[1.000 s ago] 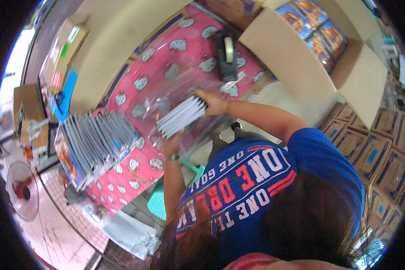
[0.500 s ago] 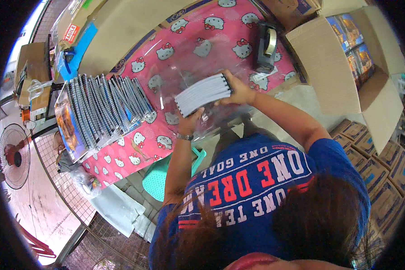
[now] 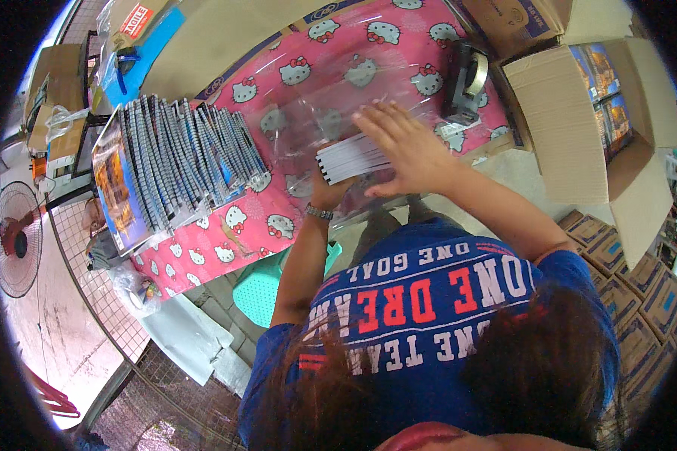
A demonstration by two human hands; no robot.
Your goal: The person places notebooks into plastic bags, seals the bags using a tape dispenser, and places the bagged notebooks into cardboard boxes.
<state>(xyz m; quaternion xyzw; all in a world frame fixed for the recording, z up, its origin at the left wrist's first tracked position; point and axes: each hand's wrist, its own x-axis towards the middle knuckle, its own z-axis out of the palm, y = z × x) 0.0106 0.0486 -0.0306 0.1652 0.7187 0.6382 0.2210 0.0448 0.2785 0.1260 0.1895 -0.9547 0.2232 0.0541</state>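
A small stack of spiral-bound notebooks (image 3: 346, 159), with white page edges and black binding at one end, is held over the pink patterned table cover (image 3: 242, 90). My left hand (image 3: 327, 192) grips its left end from below, fingers partly hidden. Across the right end lies my right hand (image 3: 410, 150), its fingers stretched out, covering that part of the stack. Beneath both hands spreads a clear plastic sheet (image 3: 308, 120). To the left, a long row of spiral-bound notebooks (image 3: 188, 161) leans together, a colourful cover showing at its near left end.
A black tape dispenser (image 3: 459, 94) stands right of the plastic. Beyond it, an open carton (image 3: 549, 113) holds packs with colourful covers. Several cartons (image 3: 617, 301) are stacked at the lower right. A turquoise stool (image 3: 256, 295) sits below the table edge; a fan (image 3: 19, 240) stands far left.
The stack has turned, so its black-bound end now faces left. My right hand has gone from gripping the right end to lying outstretched over it.
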